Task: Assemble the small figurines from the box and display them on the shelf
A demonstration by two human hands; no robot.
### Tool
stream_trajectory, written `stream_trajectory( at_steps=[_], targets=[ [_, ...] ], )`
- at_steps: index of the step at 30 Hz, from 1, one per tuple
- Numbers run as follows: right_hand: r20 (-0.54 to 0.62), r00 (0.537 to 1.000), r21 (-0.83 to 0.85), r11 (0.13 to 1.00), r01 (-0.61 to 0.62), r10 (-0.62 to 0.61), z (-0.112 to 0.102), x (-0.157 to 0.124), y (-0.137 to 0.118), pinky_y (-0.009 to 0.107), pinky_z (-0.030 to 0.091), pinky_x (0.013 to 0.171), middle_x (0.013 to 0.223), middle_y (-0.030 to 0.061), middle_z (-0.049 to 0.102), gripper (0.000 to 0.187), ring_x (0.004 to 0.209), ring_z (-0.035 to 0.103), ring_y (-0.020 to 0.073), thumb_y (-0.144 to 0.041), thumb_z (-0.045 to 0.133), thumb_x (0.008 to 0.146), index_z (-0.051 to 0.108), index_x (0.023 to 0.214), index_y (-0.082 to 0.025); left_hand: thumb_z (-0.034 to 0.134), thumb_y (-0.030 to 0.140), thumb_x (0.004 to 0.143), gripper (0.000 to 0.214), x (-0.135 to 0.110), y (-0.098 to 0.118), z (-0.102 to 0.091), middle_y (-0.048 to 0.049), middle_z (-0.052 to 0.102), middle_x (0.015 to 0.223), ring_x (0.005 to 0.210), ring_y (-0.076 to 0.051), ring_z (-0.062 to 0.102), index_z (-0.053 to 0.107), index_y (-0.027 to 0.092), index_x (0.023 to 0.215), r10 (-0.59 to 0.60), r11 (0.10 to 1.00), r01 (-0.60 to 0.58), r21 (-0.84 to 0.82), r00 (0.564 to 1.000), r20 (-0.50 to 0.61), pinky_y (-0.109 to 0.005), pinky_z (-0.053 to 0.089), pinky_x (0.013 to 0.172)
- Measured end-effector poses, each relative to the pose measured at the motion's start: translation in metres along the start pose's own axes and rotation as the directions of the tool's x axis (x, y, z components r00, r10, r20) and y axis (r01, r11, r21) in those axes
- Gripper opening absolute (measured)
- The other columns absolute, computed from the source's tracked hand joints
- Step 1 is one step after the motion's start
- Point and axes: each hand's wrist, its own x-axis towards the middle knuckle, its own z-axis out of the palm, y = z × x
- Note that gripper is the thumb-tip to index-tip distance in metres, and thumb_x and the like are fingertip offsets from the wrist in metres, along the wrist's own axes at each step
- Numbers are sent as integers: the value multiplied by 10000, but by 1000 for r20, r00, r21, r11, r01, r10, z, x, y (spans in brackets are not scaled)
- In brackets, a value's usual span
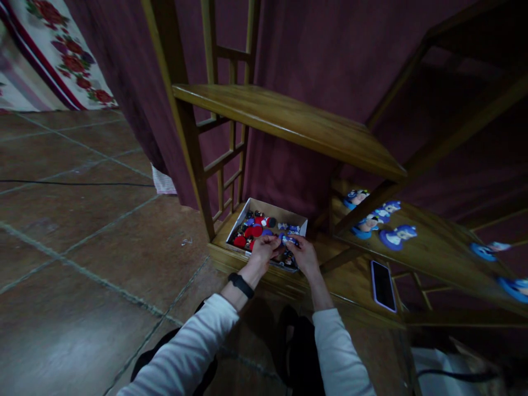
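Observation:
A shallow cardboard box [273, 210] of small red and blue figurines [253, 231] sits on the lowest board of a wooden shelf unit [289, 118]. Both my hands reach into its near edge. My left hand [264, 248], with a black band on the wrist, has its fingers curled. My right hand [302, 254] is also curled. Together they pinch a small blue and white figurine [287, 240] between them, just above the box.
Several blue and white figurines [373, 220] lie on the middle shelf to the right, more at the far right [490, 250]. A phone [383, 286] lies face up on the bottom board. A dark red curtain [330, 49] hangs behind. Tiled floor [82, 231] spreads left.

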Motion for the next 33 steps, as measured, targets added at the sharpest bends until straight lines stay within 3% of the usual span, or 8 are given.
stream_trajectory(
  at_steps=[12, 24, 33],
  targets=[
    [-20, 999, -76, 996, -37, 36, 1, -3, -6, 312, 467, 781, 901, 36, 684, 287, 825, 618, 190, -373, 570, 734, 663, 956, -215, 826, 172, 439, 311, 1, 0, -2, -8, 611, 555, 497, -123, 586, 590, 117, 634, -20, 999, 22, 43, 998, -56, -256, 487, 530],
    [-22, 995, -212, 973, 89, -96, 0, -6, -11, 327, 447, 826, 982, 56, 645, 250, 900, 598, 204, -339, 564, 766, 657, 976, -241, 839, 213, 411, 330, 4, -3, -6, -30, 643, 604, 559, -141, 606, 620, 110, 636, 3, 1000, -2, 24, 998, -56, -299, 502, 596],
    [4, 994, -179, 978, 112, -113, -1, -5, -8, 326, 442, 850, 994, 47, 642, 249, 915, 593, 196, -310, 578, 749, 659, 974, -242, 844, 189, 383, 334, 2, 1, -6, -17, 629, 571, 540, -143, 604, 608, 113, 607, -49, 999, 51, 20, 996, -81, -303, 496, 589]
  ],
)
